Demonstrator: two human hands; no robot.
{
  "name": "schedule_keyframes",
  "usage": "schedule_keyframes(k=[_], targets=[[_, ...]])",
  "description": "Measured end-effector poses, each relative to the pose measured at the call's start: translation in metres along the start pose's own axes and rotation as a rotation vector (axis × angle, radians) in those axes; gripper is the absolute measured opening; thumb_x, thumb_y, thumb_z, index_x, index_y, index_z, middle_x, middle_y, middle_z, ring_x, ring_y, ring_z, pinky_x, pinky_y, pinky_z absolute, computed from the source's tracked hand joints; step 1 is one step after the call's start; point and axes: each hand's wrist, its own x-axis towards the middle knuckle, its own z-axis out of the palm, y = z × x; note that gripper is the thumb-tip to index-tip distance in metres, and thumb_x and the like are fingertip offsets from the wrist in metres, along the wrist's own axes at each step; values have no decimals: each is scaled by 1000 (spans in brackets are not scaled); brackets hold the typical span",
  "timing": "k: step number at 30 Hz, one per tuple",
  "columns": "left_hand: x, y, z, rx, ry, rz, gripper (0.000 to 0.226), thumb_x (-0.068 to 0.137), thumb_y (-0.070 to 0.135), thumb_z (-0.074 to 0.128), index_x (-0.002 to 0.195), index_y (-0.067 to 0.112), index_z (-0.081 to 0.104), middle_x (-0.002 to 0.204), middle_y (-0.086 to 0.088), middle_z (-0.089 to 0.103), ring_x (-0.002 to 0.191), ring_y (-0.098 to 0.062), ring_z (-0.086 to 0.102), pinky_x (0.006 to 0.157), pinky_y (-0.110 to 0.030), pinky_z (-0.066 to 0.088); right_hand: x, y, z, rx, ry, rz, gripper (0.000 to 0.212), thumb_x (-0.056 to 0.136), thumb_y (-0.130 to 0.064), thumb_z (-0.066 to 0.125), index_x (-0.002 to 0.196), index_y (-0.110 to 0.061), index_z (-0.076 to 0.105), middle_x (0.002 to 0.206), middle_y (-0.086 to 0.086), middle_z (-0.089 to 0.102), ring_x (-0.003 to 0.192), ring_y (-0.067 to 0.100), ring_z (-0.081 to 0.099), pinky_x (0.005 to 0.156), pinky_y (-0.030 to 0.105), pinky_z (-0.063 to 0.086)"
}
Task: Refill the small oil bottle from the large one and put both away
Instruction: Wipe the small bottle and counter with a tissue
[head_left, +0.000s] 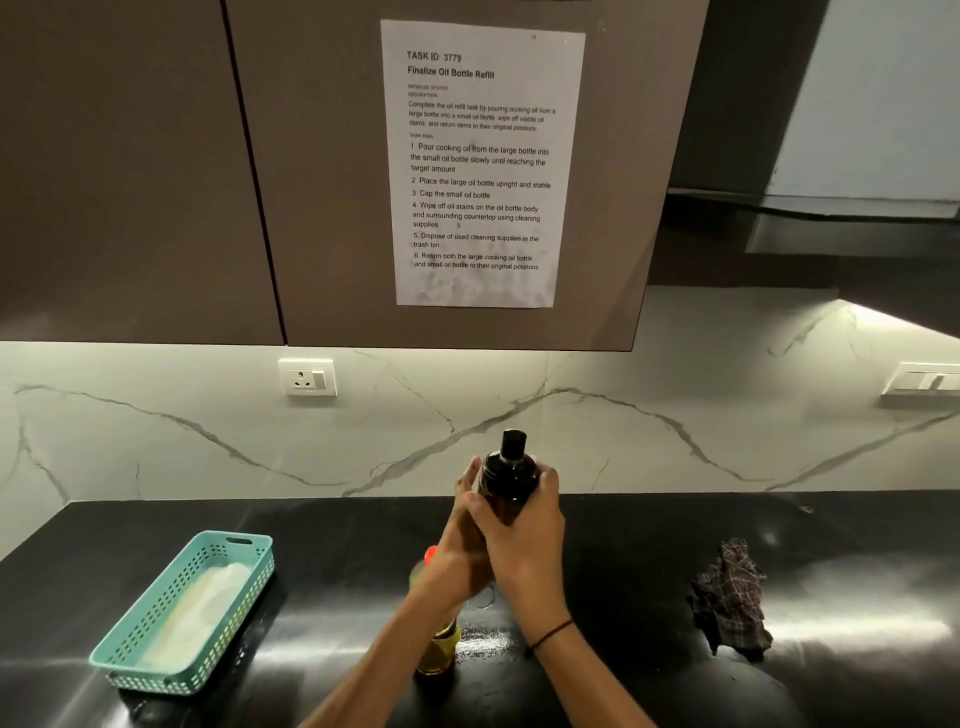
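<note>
Behind the forearms stands a yellow-oil large plastic bottle (439, 644); both hands, left hand (462, 551) and right hand (519, 535), grip a small dark capped bottle (506, 480) above the black surface (649, 545).

Marble-veined wall (156, 447), dark cabinets (130, 171), perhaps stone black counter (623, 545).

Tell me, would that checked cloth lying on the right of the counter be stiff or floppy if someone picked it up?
Probably floppy: the checked cloth lies crumpled in soft folds on the black counter. It likely weighs little and would not roll. Pushed, it would probably bunch rather than slide neatly.
</note>
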Motion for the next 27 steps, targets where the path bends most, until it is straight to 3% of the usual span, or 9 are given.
schedule_keyframes(k=[2,4,9,11,14,18,22,24,27], targets=[[-5,-8,1,114,19,26,60,106,42,53,161,24,33,147,-4,56,125,-17,62,90,-31,61,-10,4,-2,-33,3,-19,73,91,-19,76,150,-26,35,140,-8,55,127,10,54,104,26,44],[-1,-14,1,-41,-6,-31,57,108,20,56,161,29,34,157,4,51,137,-13,56,104,-30,53,-23,6,-6,-45,-35,-75,70,101,-18,62,159,-30,24,150,-4,51,136,16,53,109,31,45],[13,-9,2,-132,22,-101,59,99,5,72,147,25,45,95,6,76,86,-6,74,80,-26,62,-32,12,-18,-92,27,-178,67,101,-13,55,156,-35,25,112,-11,64,103,7,66,99,13,50],[11,-5,2,-73,-7,-60,84,87,-1,82,153,24,36,103,0,72,92,-5,74,85,-30,63,-26,16,-21,-96,134,-211,59,99,-7,59,146,-36,40,104,-15,63,96,0,63,90,2,47],[9,-8,4,-94,-52,-63,93,78,-13,83,149,24,37,110,-8,68,95,-8,75,79,-26,61,-11,19,-21,5,217,-213,39,100,-13,59,133,-32,58,119,-11,68,106,1,64,100,18,50],[11,-13,4,-137,-128,-32,99,70,-15,85,149,21,37,126,-19,65,113,-30,72,92,-43,63,14,17,-22,323,179,-51,23,105,-15,54,121,-21,70,113,0,73,108,14,70,96,37,60],[14,-12,-1,-184,-150,-58,88,68,0,86,144,13,45,120,-28,66,110,-42,71,92,-56,62,10,10,-24,430,99,-12,16,106,-18,53,110,-26,66,110,9,71,105,23,71,86,36,63],[15,-11,-3,-209,-139,-65,83,71,14,88,143,11,48,114,-29,69,106,-41,73,88,-49,64,-4,13,-19,338,30,-96,21,106,-28,52,125,-28,61,117,-2,69,110,11,68,93,31,60],[11,-12,-8,-240,-168,-92,65,89,1,73,147,13,45,109,-20,74,103,-31,76,85,-39,64,-14,26,-11,83,-158,-155,68,93,-52,66,151,-42,31,133,-11,59,119,8,62,97,32,56]])
